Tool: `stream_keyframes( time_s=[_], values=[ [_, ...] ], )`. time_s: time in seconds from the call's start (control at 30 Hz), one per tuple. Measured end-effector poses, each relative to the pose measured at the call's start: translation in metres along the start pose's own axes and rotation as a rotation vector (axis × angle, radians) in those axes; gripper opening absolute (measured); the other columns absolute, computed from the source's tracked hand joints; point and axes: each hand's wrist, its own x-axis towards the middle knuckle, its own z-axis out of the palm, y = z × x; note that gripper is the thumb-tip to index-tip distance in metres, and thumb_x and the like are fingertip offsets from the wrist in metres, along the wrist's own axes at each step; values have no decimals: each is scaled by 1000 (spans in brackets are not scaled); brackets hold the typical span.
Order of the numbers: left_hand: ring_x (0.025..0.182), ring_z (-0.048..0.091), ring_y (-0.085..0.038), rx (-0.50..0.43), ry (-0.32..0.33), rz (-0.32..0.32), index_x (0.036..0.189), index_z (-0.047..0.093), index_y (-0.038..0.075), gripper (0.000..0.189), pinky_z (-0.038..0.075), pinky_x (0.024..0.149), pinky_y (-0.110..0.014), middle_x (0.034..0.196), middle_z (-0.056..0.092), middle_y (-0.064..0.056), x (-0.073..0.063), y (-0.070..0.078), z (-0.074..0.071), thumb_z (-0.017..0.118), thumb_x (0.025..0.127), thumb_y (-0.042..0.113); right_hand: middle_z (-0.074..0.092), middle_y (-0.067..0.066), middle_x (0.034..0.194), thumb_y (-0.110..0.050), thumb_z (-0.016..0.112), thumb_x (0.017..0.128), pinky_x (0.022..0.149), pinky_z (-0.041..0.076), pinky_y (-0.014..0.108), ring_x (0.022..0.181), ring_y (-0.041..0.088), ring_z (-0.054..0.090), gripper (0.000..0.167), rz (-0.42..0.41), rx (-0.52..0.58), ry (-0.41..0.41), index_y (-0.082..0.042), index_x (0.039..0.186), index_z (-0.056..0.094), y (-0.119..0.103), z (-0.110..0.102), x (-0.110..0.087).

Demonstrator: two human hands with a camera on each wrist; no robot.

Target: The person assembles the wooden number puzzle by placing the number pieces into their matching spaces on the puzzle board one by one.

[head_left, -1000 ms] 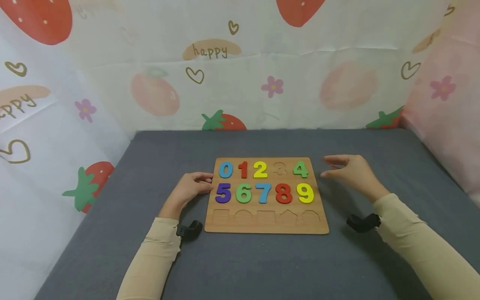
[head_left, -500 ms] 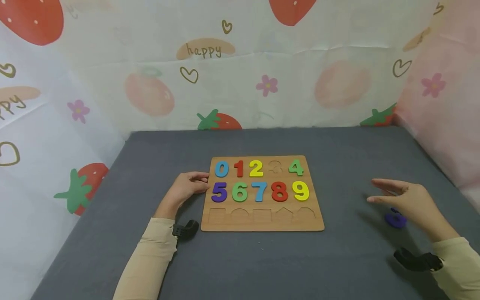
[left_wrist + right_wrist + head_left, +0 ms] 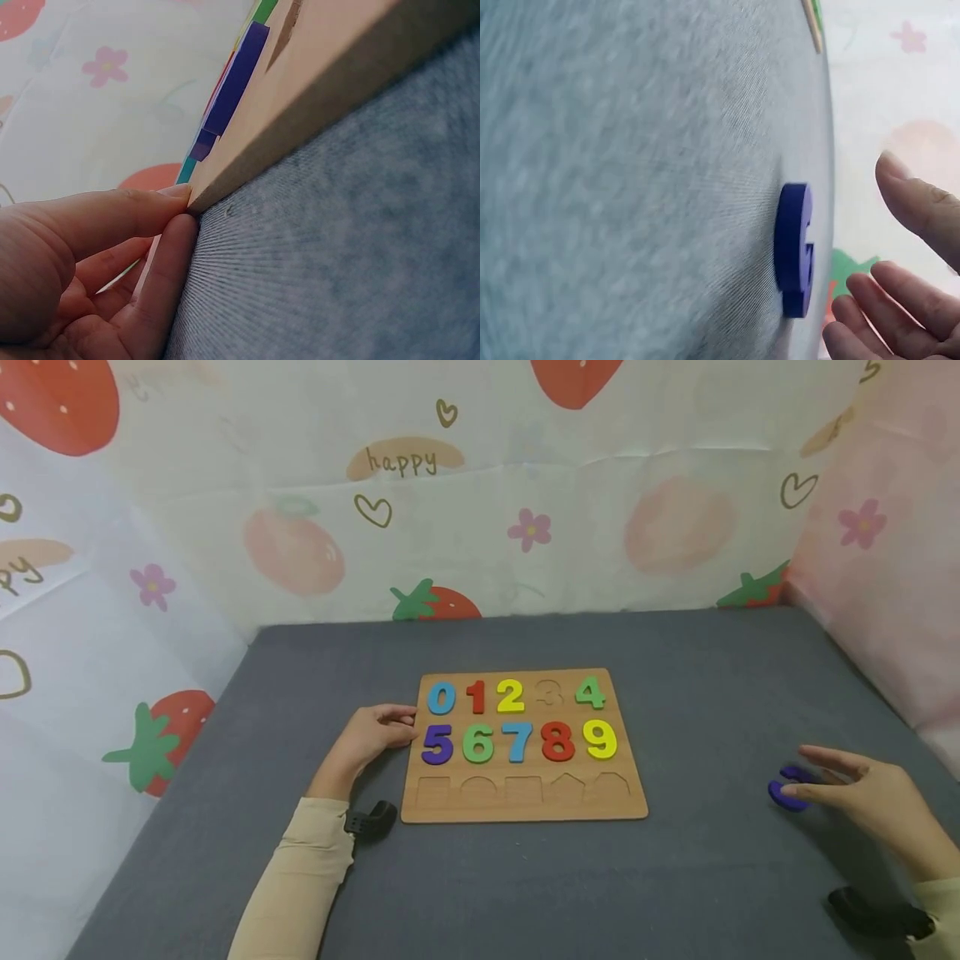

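Note:
A wooden number puzzle board (image 3: 517, 810) lies on the grey cloth. Coloured digits fill its upper two rows except for a bare 3-shaped recess (image 3: 549, 694). At the board's left edge, my left hand (image 3: 375, 732) holds on with thumb (image 3: 139, 214) and fingertips close together at the rim. Off to the right, my right hand (image 3: 873, 793) hovers over a purple number piece (image 3: 785, 799), which it partly covers in the head view. The right wrist view shows this piece (image 3: 791, 247) lying on the cloth, apart from the spread thumb and fingers (image 3: 896, 311).
Outlined shapes (image 3: 522, 787) line the board's front row. Grey cloth (image 3: 697, 718) stretches between the board and the purple piece. Printed fabric (image 3: 465, 543) with strawberries and hearts hangs behind and along both sides. Each wrist wears a black camera mount (image 3: 372, 821).
My right hand has moved from beside the board's upper right to the right and nearer me, over the purple piece. My left hand stays at the board's edge; the head view has shifted slightly.

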Motion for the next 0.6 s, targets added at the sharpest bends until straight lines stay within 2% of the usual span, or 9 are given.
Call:
stream_keyframes(
  time_s=[0.13,0.37,0.47,0.6],
  values=[
    [108,64,-21,0,2,4,138,59,5,47,54,90,-30,129,64,-18,0,-1,0,70,92,11,22,32,155,-54,72,86,96,33,75,137,63,20,99,-7,-28,-19,4,153,28,3,-2,2],
    [108,63,-22,-9,0,-8,137,60,6,47,53,89,-29,128,64,-17,0,-1,1,71,92,11,39,35,142,-55,75,83,90,47,63,129,59,39,96,-23,-131,19,10,144,41,4,5,7],
    [106,63,-19,-11,0,-7,137,60,5,47,54,88,-28,128,64,-17,0,-1,1,71,92,11,42,37,137,-54,78,80,89,46,65,125,61,41,95,-40,-187,46,11,141,45,3,6,8],
    [100,65,-13,-24,-3,-8,137,59,4,47,56,88,-29,127,63,-18,-1,1,1,70,92,9,44,41,134,-54,79,79,90,41,71,122,64,41,94,-71,-254,41,12,138,48,-2,5,9]
  ],
)
